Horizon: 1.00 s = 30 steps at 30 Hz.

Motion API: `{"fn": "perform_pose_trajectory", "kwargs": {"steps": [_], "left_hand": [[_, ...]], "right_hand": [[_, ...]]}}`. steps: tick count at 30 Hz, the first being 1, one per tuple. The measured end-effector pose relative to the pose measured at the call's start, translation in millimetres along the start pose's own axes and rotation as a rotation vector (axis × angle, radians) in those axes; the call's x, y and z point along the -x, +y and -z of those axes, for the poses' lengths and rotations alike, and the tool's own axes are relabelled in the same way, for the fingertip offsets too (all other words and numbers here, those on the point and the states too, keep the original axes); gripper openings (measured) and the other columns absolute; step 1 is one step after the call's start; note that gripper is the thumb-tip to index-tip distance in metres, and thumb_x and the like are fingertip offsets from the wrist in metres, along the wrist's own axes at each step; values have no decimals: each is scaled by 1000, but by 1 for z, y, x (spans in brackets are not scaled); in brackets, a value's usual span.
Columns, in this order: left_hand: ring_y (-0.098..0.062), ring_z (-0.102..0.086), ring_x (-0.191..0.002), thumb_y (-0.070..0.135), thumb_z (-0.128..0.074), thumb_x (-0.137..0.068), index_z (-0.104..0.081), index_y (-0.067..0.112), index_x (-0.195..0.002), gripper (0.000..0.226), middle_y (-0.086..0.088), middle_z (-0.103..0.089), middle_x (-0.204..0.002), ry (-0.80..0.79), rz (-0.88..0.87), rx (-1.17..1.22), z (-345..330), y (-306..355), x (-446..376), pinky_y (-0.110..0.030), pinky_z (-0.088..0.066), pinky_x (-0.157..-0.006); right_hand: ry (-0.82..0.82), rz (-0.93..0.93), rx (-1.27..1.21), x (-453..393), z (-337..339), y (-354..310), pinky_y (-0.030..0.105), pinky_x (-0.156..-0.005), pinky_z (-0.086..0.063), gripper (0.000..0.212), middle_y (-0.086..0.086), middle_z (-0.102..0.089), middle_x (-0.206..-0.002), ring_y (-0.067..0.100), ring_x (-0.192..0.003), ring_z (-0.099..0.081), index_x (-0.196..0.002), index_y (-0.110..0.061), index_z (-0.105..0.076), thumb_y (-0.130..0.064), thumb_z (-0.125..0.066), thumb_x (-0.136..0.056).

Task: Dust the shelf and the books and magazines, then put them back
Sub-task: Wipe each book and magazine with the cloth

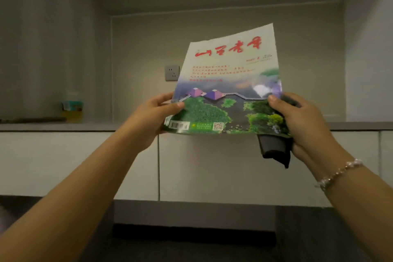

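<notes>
A glossy magazine with red title lettering and a green landscape cover (229,83) is standing upright in the air, tilted slightly right, before the grey recessed shelf (53,126), whose front edge is running open to either side. The left hand (155,117) is pinching its lower left corner, thumb on the cover. The right hand (297,121) is gripping the lower right corner together with a folded dark grey cloth (274,149) hanging below.

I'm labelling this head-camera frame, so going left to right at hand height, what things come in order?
Small colourful packet on the counter → left hand → wall socket → magazine → dark cloth → right hand → bead bracelet.
</notes>
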<state>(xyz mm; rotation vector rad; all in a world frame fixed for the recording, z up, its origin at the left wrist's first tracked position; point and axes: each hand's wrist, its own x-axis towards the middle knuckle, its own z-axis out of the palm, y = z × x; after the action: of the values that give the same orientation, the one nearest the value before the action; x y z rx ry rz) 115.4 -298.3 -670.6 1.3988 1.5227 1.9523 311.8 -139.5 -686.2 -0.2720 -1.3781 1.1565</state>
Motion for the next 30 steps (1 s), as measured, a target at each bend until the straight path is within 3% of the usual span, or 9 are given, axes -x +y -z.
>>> {"fn": "perform_pose_trajectory", "kwargs": {"steps": [3,5,8,12,18,21,25,27,30], "left_hand": [[-13,-70,-69,12,-57,-91,-54,24,-123,34,-4,-73,-90,-87,26,-27,3,-12,8,-19,-50,-48],[-13,-70,-70,8,-55,-92,-55,20,-121,31,-5,-73,-90,-91,40,74,2,-19,10,-17,-51,-47],[-13,-71,-73,2,-52,-93,-58,8,-120,28,-10,-70,-96,-12,71,310,-5,-24,7,-17,-57,-59],[-13,-71,-68,-1,-52,-92,-54,-2,-116,24,-14,-66,-98,72,51,442,-15,-19,2,-18,-58,-64],[-18,-72,-75,7,-58,-91,-58,-4,-100,15,-18,-66,-101,110,44,422,-17,-15,0,-20,-58,-65],[-21,-73,-80,15,-60,-90,-58,-2,-98,19,-17,-68,-100,130,35,448,-16,-16,2,-22,-59,-66],[-23,-72,-86,24,-59,-89,-59,4,-99,23,-14,-71,-97,106,-2,446,-20,-18,5,-27,-60,-68],[-23,-72,-90,25,-59,-89,-59,3,-107,29,-16,-71,-102,69,-23,423,-21,-22,5,-27,-59,-68],[-25,-72,-88,26,-65,-83,-48,4,-132,57,-18,-69,-106,67,-25,342,-24,-26,3,-27,-58,-64]], "right_hand": [[25,-36,105,-14,0,-1,47,-91,-51,14,7,-68,-106,28,-100,-64,-98,-19,-66,-25,-68,-86],[3,-72,149,-17,-2,-2,42,-82,-54,19,7,-67,-99,27,-93,-63,-99,-14,-67,-29,-67,-87],[-42,-171,111,-14,-4,-7,30,-61,-53,26,8,-66,-88,22,-74,-62,-87,-11,-68,-37,-67,-85],[-100,-259,-32,2,1,-5,29,-60,-55,43,6,-71,-81,20,-70,-67,-89,-11,-70,-50,-71,-71],[-231,-239,-182,21,3,-3,28,-59,-56,69,4,-72,-85,16,-76,-69,-102,-15,-67,-68,-53,-61],[-251,-188,-180,26,-1,-1,25,-61,-55,57,-1,-72,-87,13,-79,-69,-101,-18,-67,-61,-55,-65],[-154,-151,-110,24,-8,-1,22,-54,-53,50,-5,-72,-74,9,-67,-68,-90,-17,-67,-57,-63,-61],[-100,-125,-81,21,-8,-2,20,-51,-52,45,-7,-71,-68,7,-62,-67,-85,-17,-66,-57,-64,-63],[11,-91,-13,13,-7,2,24,-56,-54,38,-2,-70,-74,12,-70,-66,-80,-16,-65,-54,-67,-74]]}}
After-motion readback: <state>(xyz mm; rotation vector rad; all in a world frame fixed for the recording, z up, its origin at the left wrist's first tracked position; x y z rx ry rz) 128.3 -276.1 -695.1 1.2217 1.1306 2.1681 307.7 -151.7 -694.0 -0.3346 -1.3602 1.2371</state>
